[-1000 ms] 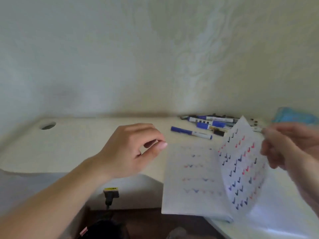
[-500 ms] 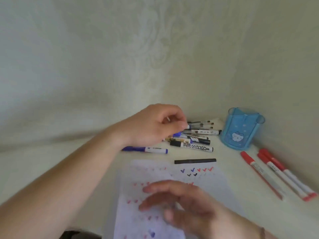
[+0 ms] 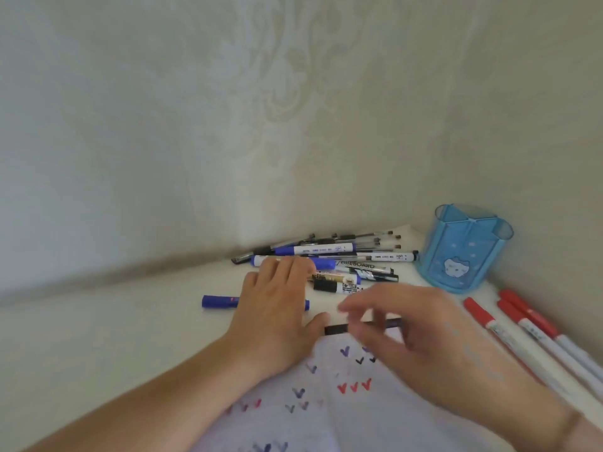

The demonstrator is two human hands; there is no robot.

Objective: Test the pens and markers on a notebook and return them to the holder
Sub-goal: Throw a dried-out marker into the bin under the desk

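A notebook page (image 3: 375,415) with rows of blue, black and red tick marks lies at the near edge. A black pen (image 3: 336,329) lies just beyond its top edge. My right hand (image 3: 421,344) is blurred, its fingers spread over that pen's middle; whether it grips the pen is unclear. Flat on the desk to the left lies my left hand (image 3: 277,318), fingers out and holding nothing, covering the middle of a blue marker (image 3: 218,301). A pile of pens and markers (image 3: 346,256) lies by the wall. The blue translucent holder (image 3: 463,256) stands empty at the right.
Three red-capped white markers (image 3: 522,331) lie at the right, near the side wall. The white desk (image 3: 114,337) meets patterned walls behind and to the right, which form a corner behind the holder.
The view swung right to the desk corner. My right hand let the page down, then moved up to the black pen. My left hand dropped from the pile to lie flat over the blue marker.
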